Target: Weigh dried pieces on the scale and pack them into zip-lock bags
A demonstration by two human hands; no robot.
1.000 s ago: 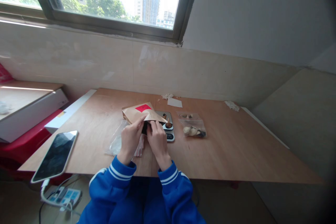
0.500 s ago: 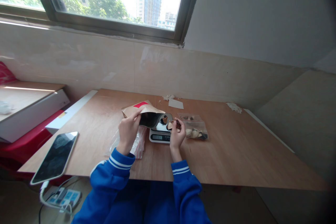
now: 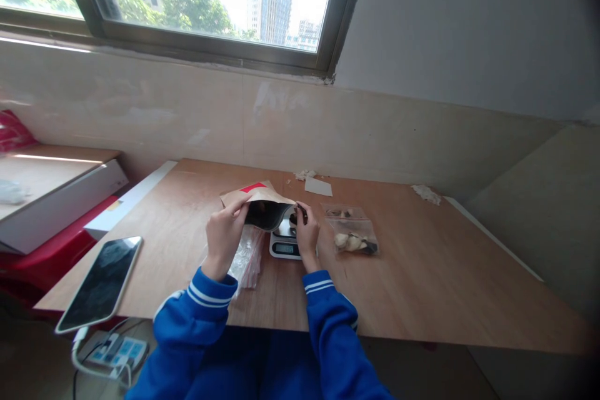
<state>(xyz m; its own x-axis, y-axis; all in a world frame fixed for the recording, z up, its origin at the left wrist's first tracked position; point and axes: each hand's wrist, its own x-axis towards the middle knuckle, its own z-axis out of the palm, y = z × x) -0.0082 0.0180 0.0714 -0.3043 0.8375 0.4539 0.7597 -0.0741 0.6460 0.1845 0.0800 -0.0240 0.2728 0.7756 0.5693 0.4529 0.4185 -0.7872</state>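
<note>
My left hand (image 3: 225, 231) pinches the left edge of a kraft paper pouch (image 3: 229, 197) with a red patch. The pouch is tilted, its dark-lined mouth gaping towards me. At the right corner of that mouth is my right hand (image 3: 308, 229), its fingers closed round a dark brown dried piece (image 3: 304, 215), mostly hidden by them. Below the pouch stands a small white digital scale (image 3: 284, 250) with a shiny plate, partly covered by the pouch and right hand. A clear zip bag (image 3: 354, 237) of pale and dark dried pieces lies right of the scale.
Flat clear zip bags (image 3: 248, 259) lie left of the scale. A phone (image 3: 100, 281) on a charging cable rests at the table's left edge, above a power strip (image 3: 119, 350). A white card (image 3: 319, 186) and crumpled scraps (image 3: 426, 194) lie towards the back.
My right hand has moved left from over the scale plate to the pouch's mouth. The brown and cream pieces in it are now mostly hidden. My left hand still holds the pouch.
</note>
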